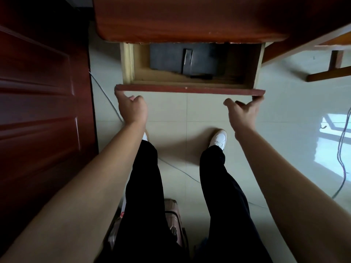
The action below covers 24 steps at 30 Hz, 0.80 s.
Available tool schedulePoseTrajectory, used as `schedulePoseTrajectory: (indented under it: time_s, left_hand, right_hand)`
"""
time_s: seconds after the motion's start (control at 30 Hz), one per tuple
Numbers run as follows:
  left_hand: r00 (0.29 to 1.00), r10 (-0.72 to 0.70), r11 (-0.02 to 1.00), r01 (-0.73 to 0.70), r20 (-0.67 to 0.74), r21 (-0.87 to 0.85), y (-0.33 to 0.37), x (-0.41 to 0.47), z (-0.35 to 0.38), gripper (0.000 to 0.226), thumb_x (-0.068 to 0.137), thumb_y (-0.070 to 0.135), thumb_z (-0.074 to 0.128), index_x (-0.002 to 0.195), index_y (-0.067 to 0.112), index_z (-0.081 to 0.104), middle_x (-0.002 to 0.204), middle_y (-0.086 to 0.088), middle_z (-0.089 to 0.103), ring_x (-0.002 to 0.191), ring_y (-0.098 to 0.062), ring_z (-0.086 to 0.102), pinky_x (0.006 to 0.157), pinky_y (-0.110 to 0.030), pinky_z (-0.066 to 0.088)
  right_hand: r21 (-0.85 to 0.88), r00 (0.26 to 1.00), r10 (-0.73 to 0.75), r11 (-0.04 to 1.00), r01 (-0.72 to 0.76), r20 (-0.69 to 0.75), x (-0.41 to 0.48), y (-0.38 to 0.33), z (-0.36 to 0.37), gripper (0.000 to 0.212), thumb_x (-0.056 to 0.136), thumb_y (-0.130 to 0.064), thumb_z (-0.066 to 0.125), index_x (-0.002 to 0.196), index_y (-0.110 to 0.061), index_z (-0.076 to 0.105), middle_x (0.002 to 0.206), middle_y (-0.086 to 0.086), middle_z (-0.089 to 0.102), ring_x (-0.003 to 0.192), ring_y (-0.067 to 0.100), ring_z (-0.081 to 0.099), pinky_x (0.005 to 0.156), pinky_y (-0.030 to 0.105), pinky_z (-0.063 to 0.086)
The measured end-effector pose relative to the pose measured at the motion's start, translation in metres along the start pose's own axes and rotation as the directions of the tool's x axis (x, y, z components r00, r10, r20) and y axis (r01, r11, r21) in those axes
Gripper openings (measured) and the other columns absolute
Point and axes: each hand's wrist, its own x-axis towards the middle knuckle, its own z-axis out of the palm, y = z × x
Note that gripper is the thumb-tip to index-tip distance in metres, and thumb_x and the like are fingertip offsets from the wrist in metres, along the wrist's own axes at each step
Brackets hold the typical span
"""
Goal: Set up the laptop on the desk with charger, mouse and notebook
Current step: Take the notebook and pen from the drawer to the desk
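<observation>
Two grips, left hand (132, 109) and right hand (242, 111), hook the drawer front (190, 89); black case (167, 57) lies inside.

Home room, wooden desk (190, 18) with open drawer (190, 89), panelled door (38, 92), tiled floor (284, 111), suitcase (173, 224)

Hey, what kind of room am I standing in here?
Probably a home bedroom or study: a wooden desk with its drawer pulled open, a panelled wooden door and a tiled floor.
</observation>
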Motion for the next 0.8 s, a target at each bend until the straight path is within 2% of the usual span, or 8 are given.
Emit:
schedulePoseTrajectory:
  time_s: [0.07, 0.13, 0.27, 0.33, 0.5, 0.57, 0.7, 0.8]
  left_hand:
    - [0.999, -0.039, 0.999, 0.039, 0.023, -0.007, -0.008, 0.004, -0.003, 0.057, 0.081, -0.002, 0.04, 0.134, 0.017, 0.045, 0.098, 0.008, 0.054, 0.082, -0.017, 0.053, 0.074, -0.028, 0.045]
    - [0.994, -0.1, 0.995, 0.101, 0.045, -0.005, -0.009, 0.015, -0.007, 0.056, 0.076, -0.004, 0.037, 0.126, 0.017, 0.05, 0.103, 0.001, 0.059, 0.079, -0.018, 0.054, 0.068, -0.029, 0.046]
    - [0.975, -0.182, 0.979, 0.168, 0.129, 0.112, -0.012, 0.025, -0.014, 0.061, 0.074, -0.004, 0.044, 0.128, 0.024, 0.051, 0.105, 0.003, 0.061, 0.085, -0.016, 0.058, 0.08, -0.034, 0.055]
    - [0.971, -0.187, 0.978, 0.17, 0.146, 0.118, -0.011, 0.023, -0.014, 0.062, 0.077, -0.003, 0.046, 0.132, 0.024, 0.049, 0.103, 0.005, 0.059, 0.084, -0.013, 0.057, 0.085, -0.037, 0.055]
    - [0.954, -0.229, 0.97, 0.208, 0.196, 0.122, -0.004, 0.026, -0.014, 0.056, 0.082, -0.003, 0.044, 0.135, 0.017, 0.045, 0.088, 0.009, 0.053, 0.07, -0.005, 0.051, 0.076, -0.033, 0.054]
    - [0.934, -0.256, 0.962, 0.222, 0.249, 0.156, 0.0, 0.031, -0.015, 0.053, 0.084, -0.003, 0.042, 0.134, 0.016, 0.043, 0.088, 0.009, 0.05, 0.074, -0.005, 0.05, 0.08, -0.034, 0.054]
    - [0.93, -0.264, 0.952, 0.208, 0.256, 0.226, 0.003, 0.034, -0.014, 0.053, 0.087, -0.001, 0.036, 0.136, 0.019, 0.036, 0.105, 0.003, 0.055, 0.086, -0.012, 0.053, 0.091, -0.04, 0.054]
    - [0.981, -0.105, 0.935, 0.041, 0.164, 0.351, 0.003, 0.024, -0.014, 0.06, 0.088, 0.003, 0.037, 0.147, 0.015, 0.031, 0.142, -0.009, 0.049, 0.122, -0.028, 0.049, 0.104, -0.04, 0.042]
  right_hand:
    - [0.014, 0.999, 0.039, 0.999, -0.04, 0.036, 0.0, 0.009, 0.0, 0.074, 0.075, -0.013, 0.071, 0.138, -0.014, 0.032, 0.127, 0.003, 0.049, 0.09, 0.004, 0.06, 0.076, 0.026, 0.047]
    - [0.031, 0.995, 0.076, 0.996, -0.078, 0.067, 0.005, 0.016, -0.001, 0.068, 0.078, -0.005, 0.068, 0.135, -0.019, 0.035, 0.132, 0.002, 0.051, 0.104, 0.016, 0.063, 0.076, 0.029, 0.049]
    - [0.012, 0.977, 0.171, 0.985, -0.174, 0.127, 0.011, 0.027, -0.004, 0.066, 0.082, 0.002, 0.065, 0.138, -0.021, 0.039, 0.135, -0.002, 0.053, 0.097, 0.003, 0.06, 0.095, 0.04, 0.054]
    - [0.048, 0.969, 0.209, 0.975, -0.217, 0.133, 0.013, 0.026, -0.003, 0.061, 0.083, 0.003, 0.066, 0.133, -0.02, 0.042, 0.131, -0.002, 0.055, 0.099, 0.008, 0.061, 0.1, 0.042, 0.052]
    - [0.106, 0.908, 0.363, 0.914, -0.391, 0.21, 0.018, 0.01, 0.005, 0.037, 0.086, 0.01, 0.06, 0.105, -0.019, 0.046, 0.106, 0.001, 0.057, 0.1, 0.017, 0.06, 0.086, 0.036, 0.059]
    - [0.089, 0.89, 0.4, 0.9, -0.426, 0.218, 0.021, 0.005, 0.007, 0.03, 0.087, 0.011, 0.056, 0.097, -0.017, 0.052, 0.107, 0.006, 0.059, 0.1, 0.018, 0.062, 0.081, 0.033, 0.06]
    - [0.105, 0.881, 0.452, 0.878, -0.467, 0.14, 0.023, 0.004, 0.014, 0.045, 0.096, 0.004, 0.042, 0.137, -0.015, 0.04, 0.121, 0.006, 0.054, 0.104, 0.019, 0.062, 0.095, 0.04, 0.057]
    - [-0.115, 0.944, 0.295, 0.943, -0.313, -0.149, 0.014, 0.002, 0.011, 0.074, 0.088, 0.002, 0.04, 0.155, -0.017, 0.018, 0.148, 0.01, 0.038, 0.132, 0.029, 0.046, 0.113, 0.043, 0.038]
